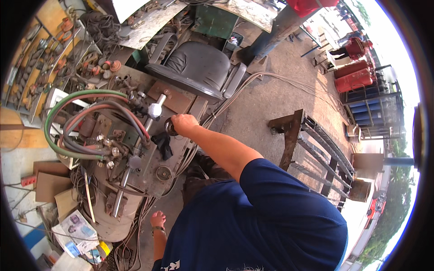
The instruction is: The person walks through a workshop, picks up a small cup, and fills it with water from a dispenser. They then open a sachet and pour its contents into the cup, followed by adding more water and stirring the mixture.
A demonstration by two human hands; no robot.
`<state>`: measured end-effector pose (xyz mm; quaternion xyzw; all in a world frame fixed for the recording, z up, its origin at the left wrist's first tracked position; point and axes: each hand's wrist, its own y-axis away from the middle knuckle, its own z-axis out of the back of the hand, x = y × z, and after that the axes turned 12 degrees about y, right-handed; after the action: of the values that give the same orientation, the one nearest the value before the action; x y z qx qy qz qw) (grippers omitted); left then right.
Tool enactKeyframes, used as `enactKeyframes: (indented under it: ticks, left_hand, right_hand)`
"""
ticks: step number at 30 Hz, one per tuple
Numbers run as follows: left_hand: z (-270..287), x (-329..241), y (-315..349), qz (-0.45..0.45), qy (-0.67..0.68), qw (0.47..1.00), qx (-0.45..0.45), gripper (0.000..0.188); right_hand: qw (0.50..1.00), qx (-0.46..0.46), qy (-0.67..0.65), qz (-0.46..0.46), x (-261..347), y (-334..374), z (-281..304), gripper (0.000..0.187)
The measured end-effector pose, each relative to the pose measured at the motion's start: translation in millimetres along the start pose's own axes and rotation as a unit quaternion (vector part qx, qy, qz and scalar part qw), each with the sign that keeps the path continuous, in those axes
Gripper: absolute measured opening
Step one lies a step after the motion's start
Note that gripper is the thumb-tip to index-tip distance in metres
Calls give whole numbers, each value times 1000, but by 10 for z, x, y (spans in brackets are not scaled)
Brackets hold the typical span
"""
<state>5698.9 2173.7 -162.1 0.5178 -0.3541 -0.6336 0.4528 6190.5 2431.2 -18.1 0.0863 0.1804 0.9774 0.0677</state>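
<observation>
My right arm stretches out over a worn metal machine table (pixel 149 180). My right hand (pixel 183 124) is closed around a dark round handwheel (pixel 170 127) at the table's edge, its fingers partly hidden. Beside it lies a crumpled black cloth or glove (pixel 162 145). A second round handwheel (pixel 163 173) sits nearer to me. Across the table runs a shiny metal bar (pixel 120 201) with clamps, and green hose (pixel 56 113) and red hose (pixel 140 124) loop beside it. Hanging low by my side, my left hand (pixel 158 219) touches nothing visible; its fingers are loosely bent and apart.
A black armchair (pixel 199 63) stands beyond the table. Cables (pixel 266 76) cross the floor. To the right is a dark slatted metal rack (pixel 321 153), with red cylinders (pixel 355 79) farther off. Drill bits (pixel 22 77) fill trays at left. A person (pixel 355 47) sits far back.
</observation>
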Motion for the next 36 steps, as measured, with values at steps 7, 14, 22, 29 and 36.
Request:
enactKeyframes:
  ticks: [7,14,22,29,36]
  left_hand:
    - [64,187,78,-25,45,998,-20,41]
    - [37,379,-18,-14,27,999,11,47]
    - [-582,61,-27,52,-5,998,18,46]
    - [-594,-117,-64,56,-35,998,14,45]
    - [-546,-183,-52,49,-42,998,14,44]
  right_hand:
    - [994,60,72,56,50,-99,54,26]
    - [994,75,70,40,11,-68,67,23]
    - [993,55,47,95,98,-197,-93,24]
    - [996,16,34,82,256,-227,-98,24]
    - [998,-19,-6,51,73,-130,-155,25]
